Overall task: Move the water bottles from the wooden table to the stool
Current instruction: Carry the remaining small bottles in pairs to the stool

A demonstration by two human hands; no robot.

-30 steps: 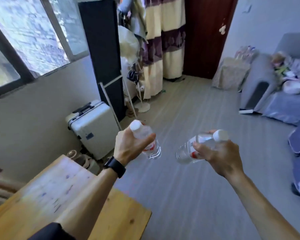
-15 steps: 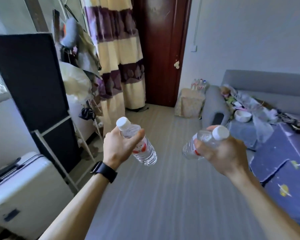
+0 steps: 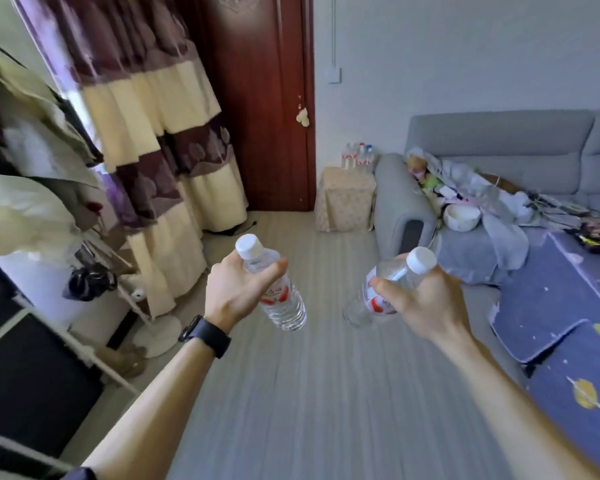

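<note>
Left hand (image 3: 236,292) curls round first bottle (image 3: 284,303), cap up-left; right hand (image 3: 426,303) curls round second bottle (image 3: 361,308), cap up-right. Both are well short of the stool (image 3: 345,199), over grey floor (image 3: 326,393).

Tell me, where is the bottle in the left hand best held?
Probably high on its body, just under the cap, coming from the side as the left hand does. The bottle is slim and round, so a hand wraps round it. It is tilted, base down and away, so a high grip leaves the base free for the stool.
</note>
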